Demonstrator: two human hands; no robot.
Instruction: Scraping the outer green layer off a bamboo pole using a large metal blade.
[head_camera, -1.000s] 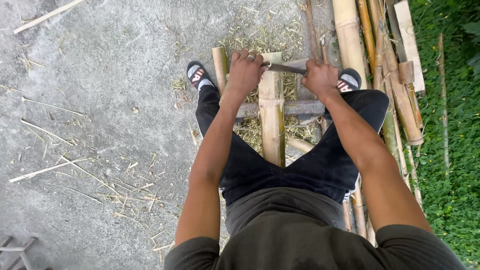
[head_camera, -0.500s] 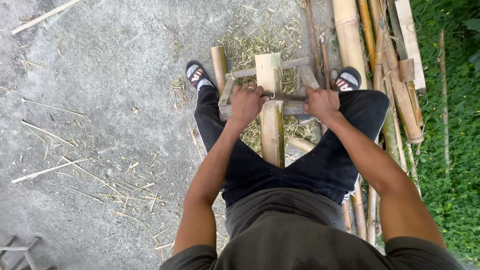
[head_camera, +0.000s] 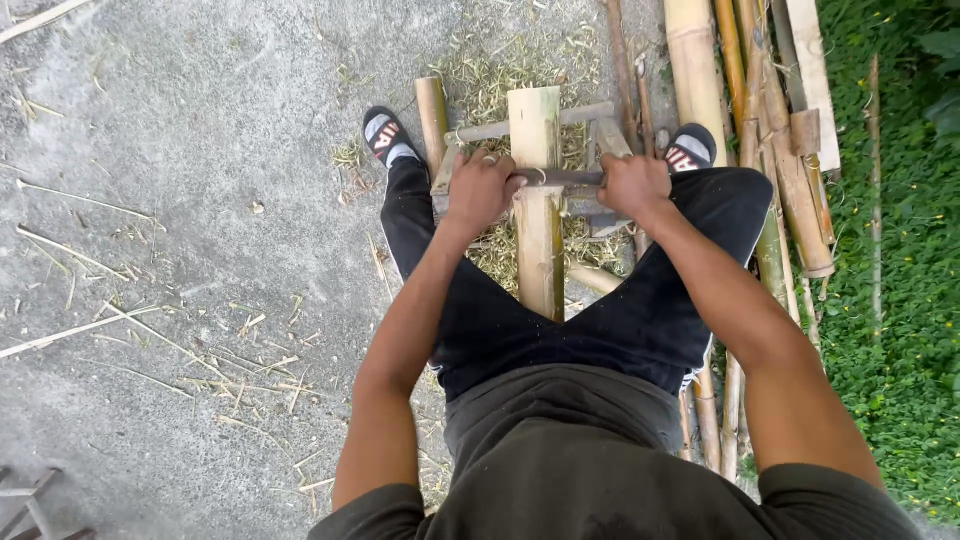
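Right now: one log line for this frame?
left hand: grips blade end | right hand: grips other end | blade: across bamboo slat

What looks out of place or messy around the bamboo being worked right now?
Nothing looks damaged. Both hands, left hand and right hand, grip the blade laid squarely across the bamboo slat. Shavings and thin splinters litter the concrete.

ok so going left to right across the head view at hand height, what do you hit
bare grey concrete ground → left hand → upright pale split bamboo piece → right hand → pile of long yellow-brown bamboo poles → green grass strip
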